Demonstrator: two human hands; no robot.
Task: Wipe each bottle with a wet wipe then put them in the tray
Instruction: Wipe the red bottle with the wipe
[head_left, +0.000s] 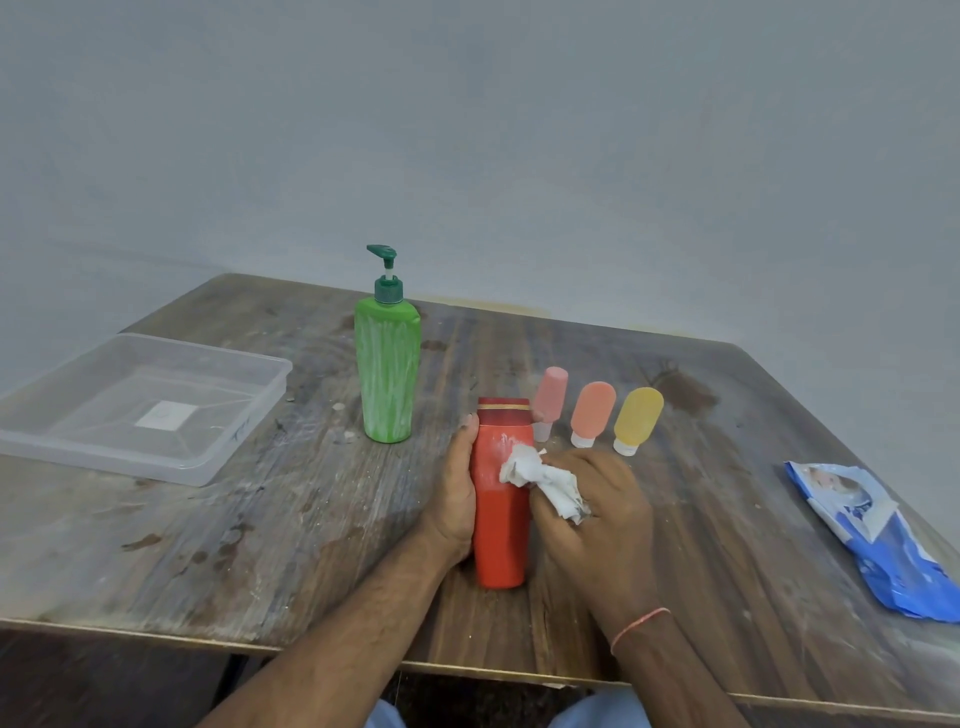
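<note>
**A:** Where am I in the job? I'd call it the wiping step on the first bottle. My left hand (453, 499) is wrapped round the left side of the red bottle (501, 525), holding it upright near the front edge of the table (260, 545), and my right hand (597, 514) has the crumpled wet wipe (543, 480) bunched in its fingers, pressed against the bottle's upper front.

**B:** Grips secure?

**A:** Both closed on something: left curled round the bottle, right pinching the wipe. There's white smearing near the red bottle's shoulder, so I judge the wiping unfinished.

**B:** And the rest?

**A:** The green pump bottle (388, 371) stands farther back, streaked white. Three small bottles, pink (549, 397), orange (592, 410) and yellow (638, 415), stand cap-down just right of the red cap. The tray (218, 457) sits far left with no bottles in it.

**B:** Next move?

**A:** Probably turn the bottle to reach the other faces, then carry it left, past the green one, into the tray. The wipes packet (872, 530) lies at right.
</note>
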